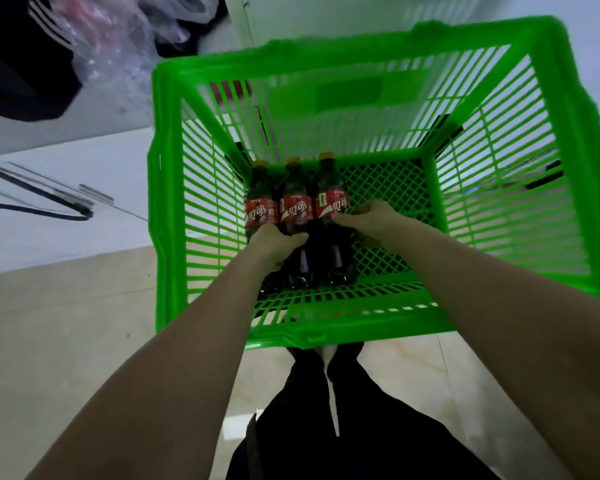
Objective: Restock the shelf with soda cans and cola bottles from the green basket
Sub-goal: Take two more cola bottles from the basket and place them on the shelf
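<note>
A green slatted basket [167, 202] stands on the floor in front of me. On its bottom, against the left wall, three cola bottles lie side by side with red labels and yellow caps: left bottle [261, 211], middle bottle [296, 209], right bottle [331, 202]. My left hand [274, 245] reaches into the basket and closes around the lower bodies of the left and middle bottles. My right hand [371, 221] grips the right bottle just below its label. No soda cans show in the basket.
A white shelf unit [291, 15] rises behind the basket. A white low surface with a black cable [32, 199] lies at left. Dark clothing and clear plastic bags [101, 39] sit at upper left. My dark trouser legs [326, 427] stand on the beige tile floor.
</note>
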